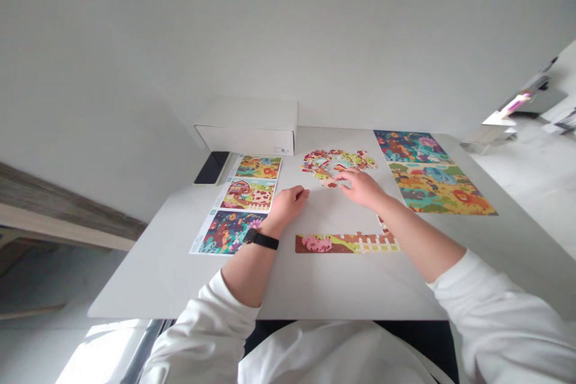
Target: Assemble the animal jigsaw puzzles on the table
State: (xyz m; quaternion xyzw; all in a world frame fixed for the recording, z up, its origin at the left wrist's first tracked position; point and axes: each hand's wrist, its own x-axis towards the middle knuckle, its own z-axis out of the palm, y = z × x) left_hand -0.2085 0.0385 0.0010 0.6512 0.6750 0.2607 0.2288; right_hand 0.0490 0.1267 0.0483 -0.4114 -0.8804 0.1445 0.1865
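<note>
A set of loose puzzle pieces is located on the far middle part of the white table, spread in a rough ring with some pieces overlapped. The right hand is positioned at the near right edge of this set. Its fingers are bent and pointed toward the pieces; whether a piece is gripped between thumb and fingers cannot be told.

The left hand is placed near the table surface, left of and nearer than the loose pieces. Its fingers are curled, with the thumb close to the index finger; whether anything is enclosed cannot be told. A black watch is worn on the left wrist.

A partly assembled puzzle strip is laid along the near side, between the two forearms. A pig is shown at its left end and a white fence toward its right. At the right end, the assembly is extended away from the near edge and is partly covered by the right forearm.

A picture sheet, printed with three scenes, is laid at the left, its near right part overlapped by the left wrist. A phone is placed beside its far left edge. A white box is set behind the sheet, against the wall. Two picture panels, a dark blue panel and a yellow panel, are laid at the right, one behind the other.
</note>
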